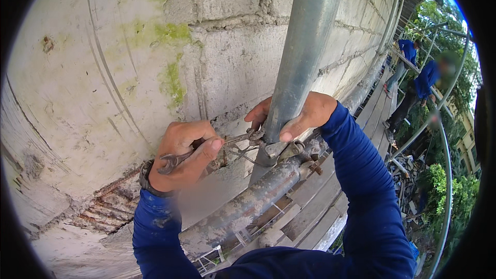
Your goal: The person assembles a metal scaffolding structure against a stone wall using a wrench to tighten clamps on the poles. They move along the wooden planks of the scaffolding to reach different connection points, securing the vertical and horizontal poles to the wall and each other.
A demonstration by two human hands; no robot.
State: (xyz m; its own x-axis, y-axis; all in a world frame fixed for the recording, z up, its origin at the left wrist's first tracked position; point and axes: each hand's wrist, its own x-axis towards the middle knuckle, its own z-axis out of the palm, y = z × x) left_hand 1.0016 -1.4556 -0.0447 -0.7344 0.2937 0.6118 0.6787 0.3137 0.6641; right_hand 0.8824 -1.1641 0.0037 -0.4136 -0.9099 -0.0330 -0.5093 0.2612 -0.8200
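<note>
My left hand (183,155) is closed around a worn open-ended wrench (235,140), one jaw of which sticks out past the wrist side of the palm. The wrench's other end meets the metal fitting at the foot of an upright grey scaffold pole (305,46). My right hand (315,111) wraps the pole low down, thumb in front and fingertips showing on its left side. Just below, a rusty scaffold coupler (292,149) joins a thick, paint-spattered horizontal pipe (237,217). The wrench's exact seat on the fitting is too small to tell.
A stained block wall (232,57) with green patches rises close in front, with exposed rusty bars (106,206) at lower left. Plank decking (315,212) lies below and runs to the right. Two people in blue (426,80) stand farther along among scaffold tubes (447,175).
</note>
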